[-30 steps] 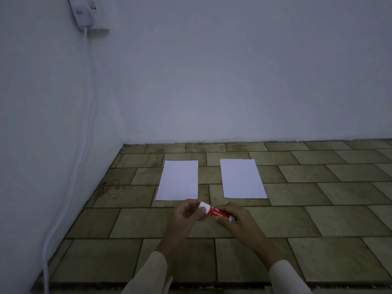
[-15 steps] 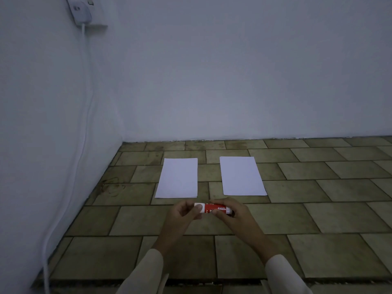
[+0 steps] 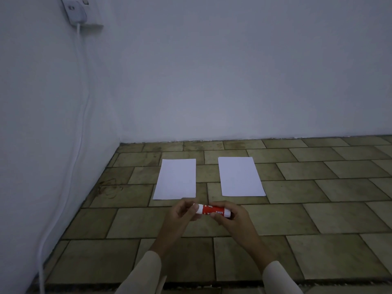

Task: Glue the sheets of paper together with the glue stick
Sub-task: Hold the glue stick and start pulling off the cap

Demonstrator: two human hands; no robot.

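Note:
Two white sheets of paper lie flat side by side on the tiled floor, the left sheet (image 3: 176, 178) and the right sheet (image 3: 240, 176), with a gap between them. Just in front of them I hold a red glue stick (image 3: 213, 209) level in both hands. My left hand (image 3: 184, 213) pinches its white cap at the left end. My right hand (image 3: 232, 217) grips the red body and the right end. The cap is on the stick.
A white wall rises behind the sheets and another on the left. A white cable (image 3: 79, 128) hangs from a wall plug (image 3: 74, 9) down the left wall to the floor. Olive-brown tiles (image 3: 318, 209) stretch out to the right.
The glue stick has gone from tilted to level between my hands. Both hands stay closed on it in about the same place.

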